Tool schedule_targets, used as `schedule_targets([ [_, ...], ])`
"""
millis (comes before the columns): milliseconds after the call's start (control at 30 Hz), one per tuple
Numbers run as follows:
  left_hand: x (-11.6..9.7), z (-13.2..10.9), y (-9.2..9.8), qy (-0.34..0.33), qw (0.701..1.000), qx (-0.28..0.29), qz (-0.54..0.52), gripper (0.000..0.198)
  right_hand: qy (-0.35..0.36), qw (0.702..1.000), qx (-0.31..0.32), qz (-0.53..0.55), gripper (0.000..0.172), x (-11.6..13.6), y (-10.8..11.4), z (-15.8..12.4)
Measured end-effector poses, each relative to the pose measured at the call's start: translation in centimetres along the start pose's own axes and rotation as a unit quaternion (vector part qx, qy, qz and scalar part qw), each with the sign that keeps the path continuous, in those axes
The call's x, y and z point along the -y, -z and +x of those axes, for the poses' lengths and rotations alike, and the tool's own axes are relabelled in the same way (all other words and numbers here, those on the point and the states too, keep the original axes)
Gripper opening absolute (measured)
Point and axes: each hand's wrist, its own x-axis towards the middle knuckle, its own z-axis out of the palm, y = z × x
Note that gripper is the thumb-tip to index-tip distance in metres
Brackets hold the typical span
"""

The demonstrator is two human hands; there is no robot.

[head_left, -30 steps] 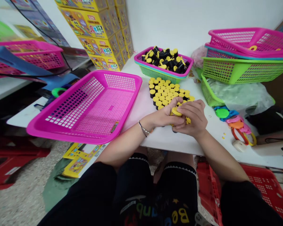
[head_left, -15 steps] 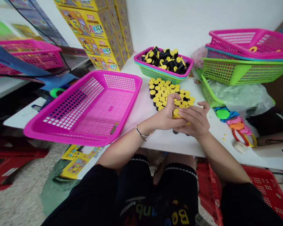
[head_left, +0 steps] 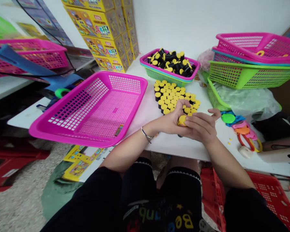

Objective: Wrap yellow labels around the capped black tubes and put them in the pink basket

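Yellow-capped black cylinder (head_left: pixel 182 120) gripped between both hands over white table (head_left: pixel 164 145), left hand (head_left: pixel 170 123) cupping it, right hand (head_left: pixel 200 126) closing around cap; even pressure steadying it beside standing capped cylinders (head_left: pixel 174 100).

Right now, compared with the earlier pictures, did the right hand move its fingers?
Yes: the fingertips of the right hand now reach further right, closer to the green disc.

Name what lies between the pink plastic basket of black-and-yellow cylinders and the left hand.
Upright black cylinders with yellow caps, in tight rows, show there in the head view.
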Motion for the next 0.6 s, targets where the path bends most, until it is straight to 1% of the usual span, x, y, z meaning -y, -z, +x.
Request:
schedule_targets([
  [100, 0.1, -0.1, 0.5, 0.003, 0.999, 0.039, 0.009, 0.063, 0.056, 0.997, -0.050, -0.019, 0.039, 0.2, -0.2, 0.4],
  [167, 0.4, 0.5, 0.9, -0.018, 0.999, 0.030, 0.037, 0.063, 0.086, 0.993, -0.078, -0.020, 0.037, 0.0, -0.6, 0.6],
  [200, 0.6, 0.8, 1.0, -0.035, 0.998, 0.008, 0.056, 0.063, 0.092, 0.992, -0.082, -0.020, 0.034, -0.3, -0.8, 0.6],
  [233, 0.7, 1.1, 1.0, -0.054, 0.995, -0.030, 0.078, 0.063, 0.087, 0.993, -0.079, -0.023, 0.031, -0.7, -1.1, 0.6],
  [267, 0.7, 1.4, 0.8, -0.073, 0.989, -0.080, 0.104, 0.061, 0.079, 0.994, -0.073, -0.031, 0.029, -1.1, -1.3, 0.5],
  [333, 0.3, 1.1, -0.2, -0.108, 0.961, -0.188, 0.173, 0.053, 0.055, 0.995, -0.067, -0.053, 0.028, -1.9, -1.6, 0.3],
  [367, -0.3, 0.6, -1.0, -0.116, 0.943, -0.227, 0.212, 0.048, 0.048, 0.995, -0.070, -0.061, 0.030, -2.2, -1.6, 0.3],
  [400, -1.1, -0.3, -1.8, -0.119, 0.927, -0.252, 0.252, 0.042, 0.044, 0.994, -0.076, -0.067, 0.033, -2.3, -1.5, 0.5],
  [433, -2.2, -1.6, -2.7, -0.114, 0.913, -0.262, 0.290, 0.036, 0.044, 0.993, -0.082, -0.070, 0.038, -2.3, -1.4, 0.8],
  [500, -5.2, -4.7, -4.1, -0.085, 0.892, -0.267, 0.355, 0.027, 0.045, 0.992, -0.088, -0.075, 0.049, -2.1, -1.0, 1.5],
  [533, -6.8, -6.4, -4.4, -0.055, 0.881, -0.270, 0.384, 0.023, 0.042, 0.992, -0.086, -0.078, 0.053, -2.0, -0.8, 2.0],
  [567, -8.5, -8.2, -4.3, -0.018, 0.867, -0.282, 0.409, 0.023, 0.037, 0.993, -0.083, -0.081, 0.055, -1.8, -0.6, 2.4],
  [600, -10.0, -9.8, -3.7, 0.025, 0.853, -0.289, 0.433, 0.025, 0.030, 0.993, -0.081, -0.084, 0.055, -1.7, -0.5, 2.7],
])
